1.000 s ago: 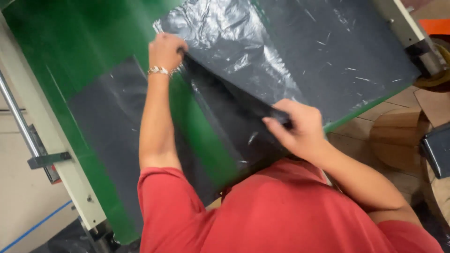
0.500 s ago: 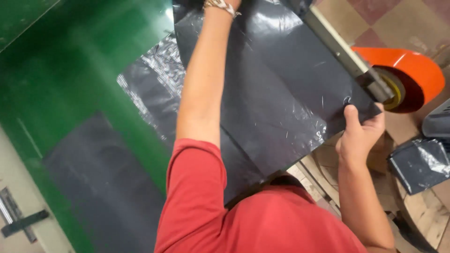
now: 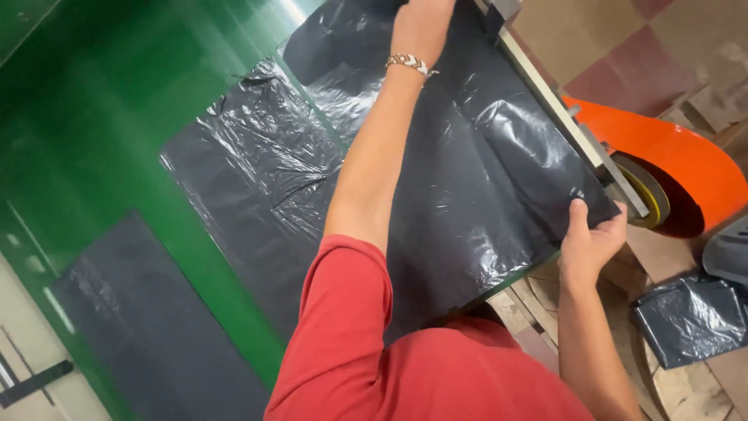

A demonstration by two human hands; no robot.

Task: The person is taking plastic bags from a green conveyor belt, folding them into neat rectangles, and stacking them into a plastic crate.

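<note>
Pinched at its lower right corner by the right hand (image 3: 590, 238); pressed flat at the far top edge under the left hand (image 3: 421, 23), fingers cut off by the frame, so grip there cannot be told. Black plastic bag (image 3: 483, 179) spread across centre and upper right of the green table (image 3: 101, 117), right edge along a metal rail (image 3: 557, 105). Second black bag (image 3: 249, 195) just left, a third (image 3: 132, 327) at lower left, bare green between. Orange wheel guard (image 3: 670, 156) at right. Since half a second ago, left hand pulled slightly nearer, right hand unmoved.
</note>
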